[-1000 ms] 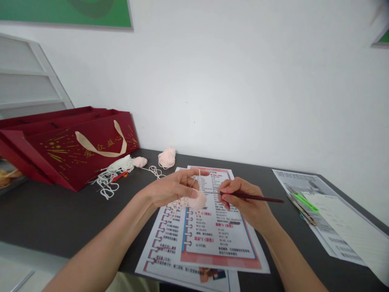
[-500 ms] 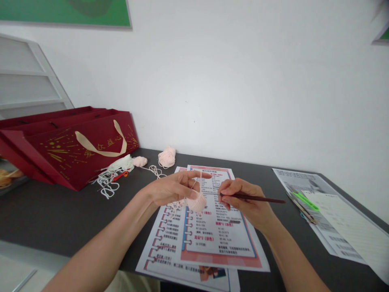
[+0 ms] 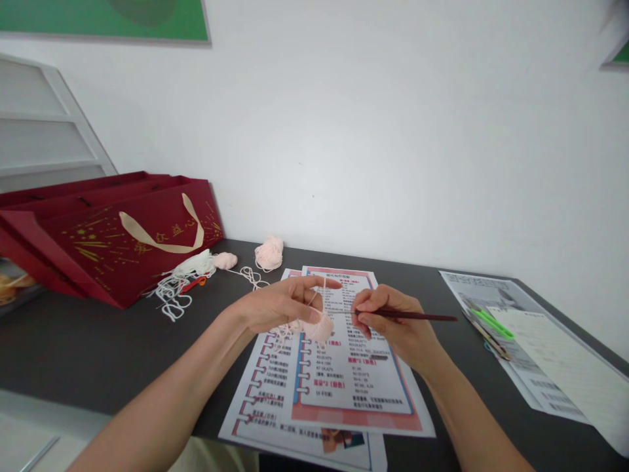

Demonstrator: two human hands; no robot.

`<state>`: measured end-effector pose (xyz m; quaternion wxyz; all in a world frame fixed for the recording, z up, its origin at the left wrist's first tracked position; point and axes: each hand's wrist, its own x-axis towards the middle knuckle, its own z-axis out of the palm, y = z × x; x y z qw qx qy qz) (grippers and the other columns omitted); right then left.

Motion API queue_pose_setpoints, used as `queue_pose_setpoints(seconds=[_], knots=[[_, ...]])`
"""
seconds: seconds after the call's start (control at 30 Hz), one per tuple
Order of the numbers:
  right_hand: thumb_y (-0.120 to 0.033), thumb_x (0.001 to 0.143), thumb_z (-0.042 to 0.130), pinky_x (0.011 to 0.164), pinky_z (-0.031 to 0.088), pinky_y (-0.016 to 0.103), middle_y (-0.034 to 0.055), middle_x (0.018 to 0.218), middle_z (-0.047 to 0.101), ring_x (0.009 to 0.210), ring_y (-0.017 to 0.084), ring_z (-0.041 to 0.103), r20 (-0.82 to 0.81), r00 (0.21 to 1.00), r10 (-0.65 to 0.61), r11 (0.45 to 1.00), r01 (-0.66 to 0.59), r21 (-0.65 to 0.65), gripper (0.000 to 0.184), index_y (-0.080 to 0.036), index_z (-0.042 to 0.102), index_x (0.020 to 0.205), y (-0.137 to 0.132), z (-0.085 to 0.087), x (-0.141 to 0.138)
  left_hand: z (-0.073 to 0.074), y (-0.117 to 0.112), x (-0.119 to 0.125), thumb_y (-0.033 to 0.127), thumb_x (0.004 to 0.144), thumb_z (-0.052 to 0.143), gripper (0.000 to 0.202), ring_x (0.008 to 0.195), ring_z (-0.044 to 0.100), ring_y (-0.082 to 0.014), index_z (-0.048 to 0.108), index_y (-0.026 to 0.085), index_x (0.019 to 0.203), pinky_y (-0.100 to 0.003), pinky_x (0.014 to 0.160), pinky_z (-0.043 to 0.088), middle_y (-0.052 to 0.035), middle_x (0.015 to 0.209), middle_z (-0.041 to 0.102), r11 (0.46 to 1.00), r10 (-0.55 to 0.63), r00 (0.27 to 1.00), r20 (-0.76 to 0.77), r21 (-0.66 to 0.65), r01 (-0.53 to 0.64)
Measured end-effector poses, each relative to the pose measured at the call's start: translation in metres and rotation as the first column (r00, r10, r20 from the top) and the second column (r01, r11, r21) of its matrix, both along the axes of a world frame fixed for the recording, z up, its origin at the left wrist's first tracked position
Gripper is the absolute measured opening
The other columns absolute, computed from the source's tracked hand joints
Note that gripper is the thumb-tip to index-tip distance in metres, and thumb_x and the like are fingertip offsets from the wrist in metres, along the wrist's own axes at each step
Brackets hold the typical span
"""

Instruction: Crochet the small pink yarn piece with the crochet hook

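Between thumb and fingers, my left hand point(image 3: 285, 305) pinches a small pale pink crochet piece point(image 3: 319, 330). A strand of pink yarn point(image 3: 324, 292) runs up over its stretched index finger. My right hand point(image 3: 393, 318) grips a crochet hook point(image 3: 422, 316) by its dark brown handle, like a pen. The hook's thin metal shaft points left and reaches the top of the crochet piece; whether its tip is inside a stitch is too small to tell. Below both hands lie printed pattern sheets point(image 3: 358, 406), overlapping each other.
A dark red gift bag point(image 3: 108, 242) stands at the left. Beside it lie white yarn point(image 3: 171, 285), a small pink ball point(image 3: 225, 261) and an orange tool point(image 3: 201, 282). A larger pink yarn ball point(image 3: 268, 254) sits near the wall. Papers point(image 3: 560, 354) with a green-handled tool point(image 3: 494, 322) lie right.
My right hand has shifted slightly left, bringing the hook's shaft to the crochet piece. My left hand stays almost in place.
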<state>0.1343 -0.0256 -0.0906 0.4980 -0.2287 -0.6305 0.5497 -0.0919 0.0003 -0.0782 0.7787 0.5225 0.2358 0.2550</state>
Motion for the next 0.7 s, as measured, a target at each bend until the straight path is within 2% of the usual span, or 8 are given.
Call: queue_pose_setpoints(seconds=[0.2,0.37,0.53,0.7], knots=[[-0.017,0.074,0.072,0.049,0.040,0.023,0.0020,0.079,0.063,0.056,0.009,0.054,0.097,0.995,0.014,1.000,-0.015,0.007,0.008,-0.019,0.065,0.074,-0.0019,0.0065,0.0085,-0.0002,0.0013,-0.0017,0.010,0.068,0.072,0.057,0.059,0.052,-0.0086,0.054,0.016,0.123,-0.021,0.059,0.039,0.0024,0.068,0.058,0.999,-0.039,0.999,0.018,-0.035,0.040],[-0.018,0.075,0.072,0.048,0.040,0.022,0.0014,0.076,0.064,0.054,0.008,0.053,0.057,0.998,0.035,0.999,-0.034,-0.025,0.008,-0.019,0.064,0.075,-0.0001,0.0029,0.0081,-0.0018,0.0018,-0.0008,0.011,0.068,0.072,0.059,0.056,0.049,-0.0074,0.054,0.015,0.124,-0.020,0.055,0.036,0.0028,0.068,0.057,0.997,-0.067,0.998,0.010,-0.025,0.068],[-0.020,0.078,0.069,0.045,0.035,0.021,-0.0007,0.068,0.062,0.051,0.007,0.049,0.005,0.999,0.038,0.998,-0.038,-0.055,0.010,-0.019,0.060,0.074,0.0025,-0.0020,0.0055,-0.0020,0.0010,0.0008,0.012,0.068,0.073,0.059,0.062,0.054,-0.0098,0.053,0.017,0.124,-0.023,0.062,0.040,0.0021,0.070,0.059,0.999,-0.043,0.999,-0.011,0.000,0.043],[-0.021,0.077,0.070,0.047,0.038,0.023,0.0002,0.071,0.062,0.053,0.008,0.051,0.073,0.997,-0.018,1.000,0.018,0.000,0.011,-0.019,0.060,0.073,-0.0007,0.0018,0.0038,-0.0001,-0.0008,0.0020,0.010,0.068,0.073,0.058,0.058,0.050,-0.0069,0.054,0.017,0.123,-0.020,0.058,0.036,0.0038,0.068,0.057,0.999,0.014,1.000,-0.016,0.036,-0.013]])
